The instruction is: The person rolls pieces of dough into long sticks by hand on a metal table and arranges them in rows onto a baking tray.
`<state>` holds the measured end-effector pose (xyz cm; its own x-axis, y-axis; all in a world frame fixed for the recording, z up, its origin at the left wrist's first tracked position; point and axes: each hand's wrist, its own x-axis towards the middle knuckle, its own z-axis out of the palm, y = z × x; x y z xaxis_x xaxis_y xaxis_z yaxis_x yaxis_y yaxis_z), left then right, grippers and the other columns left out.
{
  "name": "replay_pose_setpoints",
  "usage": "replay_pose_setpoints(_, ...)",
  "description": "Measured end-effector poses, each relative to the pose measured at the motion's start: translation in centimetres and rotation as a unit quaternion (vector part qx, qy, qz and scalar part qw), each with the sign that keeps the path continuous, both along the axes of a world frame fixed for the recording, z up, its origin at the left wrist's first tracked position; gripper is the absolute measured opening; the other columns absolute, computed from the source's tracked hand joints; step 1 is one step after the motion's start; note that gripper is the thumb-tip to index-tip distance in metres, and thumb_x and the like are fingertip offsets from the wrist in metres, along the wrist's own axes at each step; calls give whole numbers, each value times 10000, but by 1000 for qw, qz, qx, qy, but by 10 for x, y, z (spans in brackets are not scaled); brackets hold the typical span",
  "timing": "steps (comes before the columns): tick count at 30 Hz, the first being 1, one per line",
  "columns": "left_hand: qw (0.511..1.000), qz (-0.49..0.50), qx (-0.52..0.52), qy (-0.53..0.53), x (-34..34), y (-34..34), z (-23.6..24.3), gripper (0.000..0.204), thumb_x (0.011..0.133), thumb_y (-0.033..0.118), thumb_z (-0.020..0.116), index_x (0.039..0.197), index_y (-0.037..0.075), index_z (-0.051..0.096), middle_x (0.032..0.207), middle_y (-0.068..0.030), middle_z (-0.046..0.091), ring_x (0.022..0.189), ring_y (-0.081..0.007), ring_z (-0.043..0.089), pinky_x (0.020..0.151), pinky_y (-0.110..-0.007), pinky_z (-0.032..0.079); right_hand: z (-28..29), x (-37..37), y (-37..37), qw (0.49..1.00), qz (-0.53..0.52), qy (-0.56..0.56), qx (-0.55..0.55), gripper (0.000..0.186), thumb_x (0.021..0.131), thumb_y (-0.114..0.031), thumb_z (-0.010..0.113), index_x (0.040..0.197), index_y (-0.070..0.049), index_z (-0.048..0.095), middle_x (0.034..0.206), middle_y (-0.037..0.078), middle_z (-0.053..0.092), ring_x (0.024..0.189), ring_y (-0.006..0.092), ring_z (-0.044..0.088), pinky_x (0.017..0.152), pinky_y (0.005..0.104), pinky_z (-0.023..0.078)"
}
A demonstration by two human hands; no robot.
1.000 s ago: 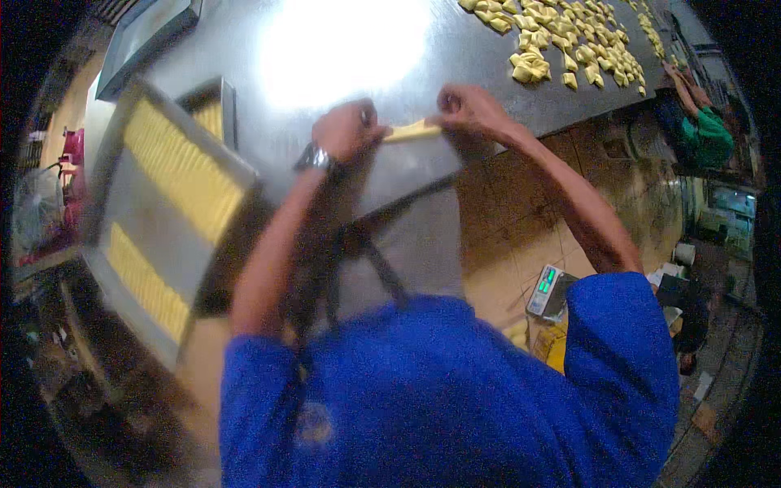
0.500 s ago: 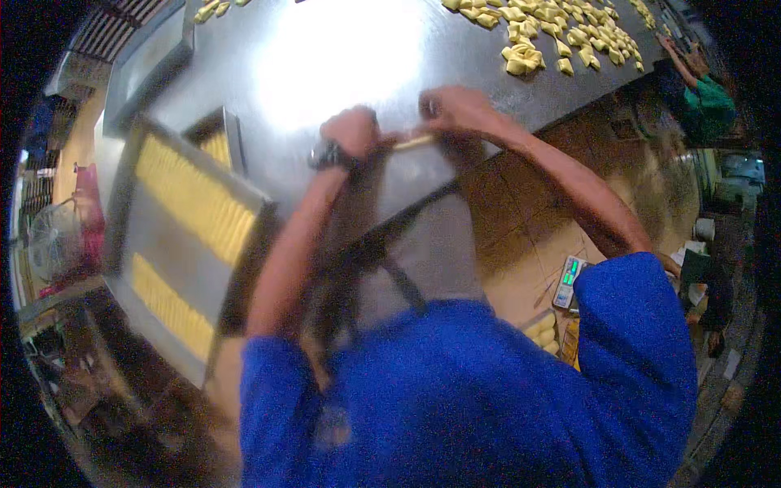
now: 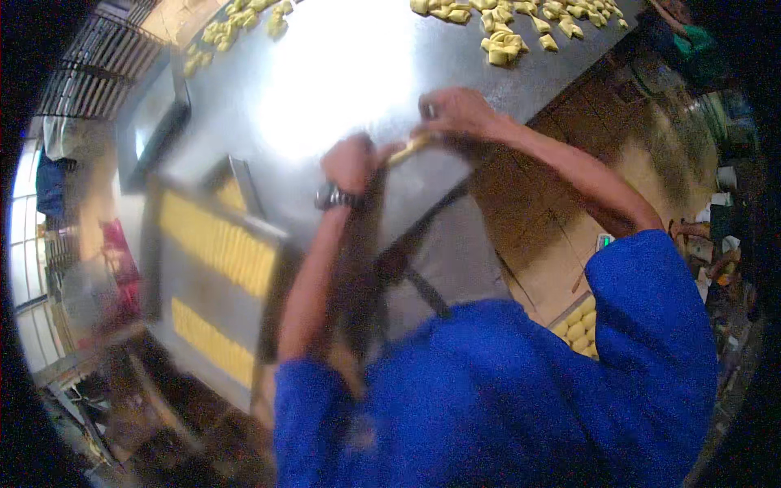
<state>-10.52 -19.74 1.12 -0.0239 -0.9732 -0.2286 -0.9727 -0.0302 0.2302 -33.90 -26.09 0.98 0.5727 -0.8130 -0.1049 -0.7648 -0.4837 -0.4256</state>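
Observation:
My left hand [image 3: 351,167], with a dark watch at the wrist, pinches one end of a thin yellow dough strip [image 3: 405,150] over the steel table [image 3: 325,203]. My right hand [image 3: 451,114] grips the other end, higher and to the right, so the strip slants between them. Some motion blur softens both hands and the strip. Left of my forearm, a large tray [image 3: 215,297] holds two rows of yellow dough strips [image 3: 215,240]; behind it is a smaller tray [image 3: 237,183] with more yellow pieces.
Folded dough pieces [image 3: 504,49] lie along the far table, with others [image 3: 236,28] at back left beside another metal pan [image 3: 150,106]. A person in green [image 3: 691,45] works at far right. A scale [image 3: 603,242] and a tray of dough balls [image 3: 579,325] are at right.
The whole view has shifted, bringing more of the left side in. The strip, still held by both hands, now slants more, with my left hand lower relative to my right.

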Motion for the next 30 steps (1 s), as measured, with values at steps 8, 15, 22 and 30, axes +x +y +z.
replay_pose_setpoints(8, 999, 5, -23, -30, -1, -4, -8, 782, 712, 848, 600, 741, 79, 734, 711, -150, 708, 673, -321, 703, 596, -434, 539, 4, 4, 2, 1000, 9, -9, -22, 596, 730, -698, 713, 931, -138, 667, 875, 110, 705, 873, 338, 682, 748, 485, 521)
replay_pose_setpoints(15, 1000, 10, -28, 11, 13, 3, -7, 748, 715, 813, 641, 716, 69, 720, 679, -137, 694, 634, -307, 686, 595, -423, 529, 6, 10, 2, 1000, 3, -16, -27, 568, 764, -688, 690, 869, -131, 656, 859, 105, 694, 864, 335, 674, 766, 484, 512)
replay_pose_setpoints(22, 997, 44, -57, 1, 14, -17, -8, 746, 676, 823, 668, 752, 84, 718, 716, -124, 706, 659, -280, 690, 610, -403, 522, 5, 14, -14, 996, 10, 9, -93, 599, 758, -690, 689, 909, -111, 659, 840, 106, 694, 845, 312, 679, 759, 502, 514)
replay_pose_setpoints(30, 967, 70, -244, 24, 28, 15, -3, 699, 885, 662, 574, 1213, 45, 607, 1318, -188, 568, 1280, -375, 470, 1043, -503, 368, 45, 34, -50, 989, -2, -115, -89, 277, 908, -324, 680, 999, -63, 710, 828, 140, 668, 745, 271, 636, 724, 403, 525)
